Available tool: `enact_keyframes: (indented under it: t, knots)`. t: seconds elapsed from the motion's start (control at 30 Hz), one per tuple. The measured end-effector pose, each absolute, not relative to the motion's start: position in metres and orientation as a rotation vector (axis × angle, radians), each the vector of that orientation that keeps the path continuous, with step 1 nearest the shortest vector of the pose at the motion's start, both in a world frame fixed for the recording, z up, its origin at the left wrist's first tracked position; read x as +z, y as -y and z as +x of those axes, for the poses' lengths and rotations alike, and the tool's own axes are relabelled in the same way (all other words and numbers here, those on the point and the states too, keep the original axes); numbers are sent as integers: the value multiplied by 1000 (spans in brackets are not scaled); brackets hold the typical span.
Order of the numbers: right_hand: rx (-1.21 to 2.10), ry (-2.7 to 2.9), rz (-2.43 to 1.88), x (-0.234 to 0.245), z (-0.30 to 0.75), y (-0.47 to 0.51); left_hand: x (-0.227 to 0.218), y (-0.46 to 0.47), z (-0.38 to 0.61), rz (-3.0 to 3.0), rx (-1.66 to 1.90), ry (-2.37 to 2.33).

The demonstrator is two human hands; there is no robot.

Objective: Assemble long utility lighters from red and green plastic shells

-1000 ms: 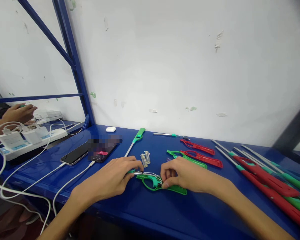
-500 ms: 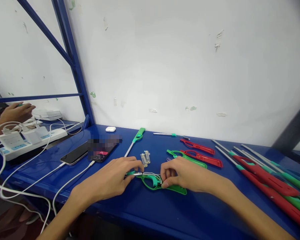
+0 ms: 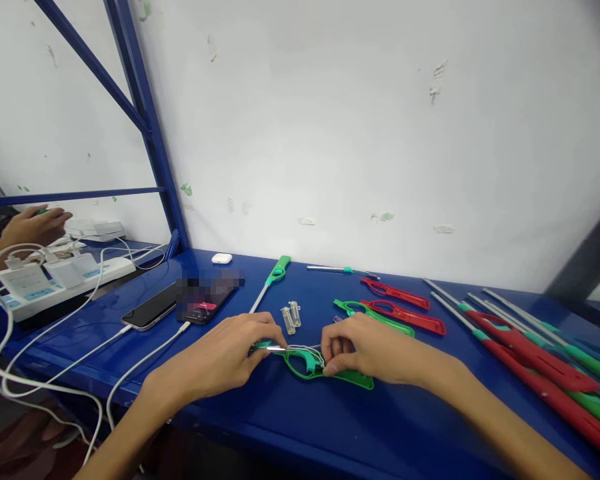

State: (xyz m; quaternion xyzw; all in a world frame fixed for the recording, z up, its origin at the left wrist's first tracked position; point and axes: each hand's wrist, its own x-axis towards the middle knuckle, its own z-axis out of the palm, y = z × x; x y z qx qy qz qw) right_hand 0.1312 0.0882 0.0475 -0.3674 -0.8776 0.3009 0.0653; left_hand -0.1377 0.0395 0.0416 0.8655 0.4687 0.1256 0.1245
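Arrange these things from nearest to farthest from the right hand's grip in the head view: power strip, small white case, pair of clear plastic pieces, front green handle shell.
1. Front green handle shell: partly under the right hand's grip.
2. Pair of clear plastic pieces: just left.
3. Small white case: farther left, near the wall.
4. Power strip: far left.

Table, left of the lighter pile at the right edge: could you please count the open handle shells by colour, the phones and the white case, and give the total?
Green shells: 2
Red shells: 2
Phones: 2
White case: 1
Total: 7
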Motion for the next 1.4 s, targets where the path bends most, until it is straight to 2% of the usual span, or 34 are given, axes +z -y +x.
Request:
enact_keyframes:
  t: [1.4]
  knots:
    - [947,2640,-1123,46,130,-88,30,-49,-143,2560,426,-1429]
